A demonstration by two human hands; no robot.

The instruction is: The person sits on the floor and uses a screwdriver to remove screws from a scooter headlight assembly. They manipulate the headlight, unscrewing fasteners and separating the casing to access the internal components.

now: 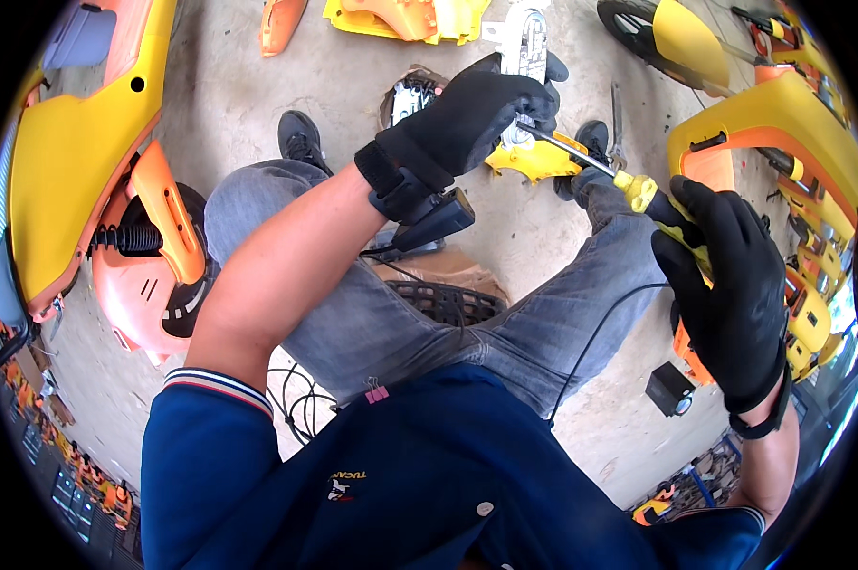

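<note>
My left hand [462, 119], in a black glove, is closed around a long, rounded, whitish-metallic part [525, 43] with a label-like marking. It holds the part upright above the floor, between and beyond my knees. My right hand [728, 275], also gloved in black, grips a screwdriver [638, 190] with a yellow and black handle. The metal shaft points up and left, and its tip meets the lower end of the part by my left fingers. The exact contact point is partly hidden by the glove.
A yellow plastic piece [540, 160] lies near my right shoe. Between my feet is a small mechanical assembly [412, 99]. Large yellow-orange scooter bodies [77, 180] stand at left, with more yellow panels [781, 119] at right. A black cable [605, 328] crosses my thigh; a black box [669, 388] sits at right.
</note>
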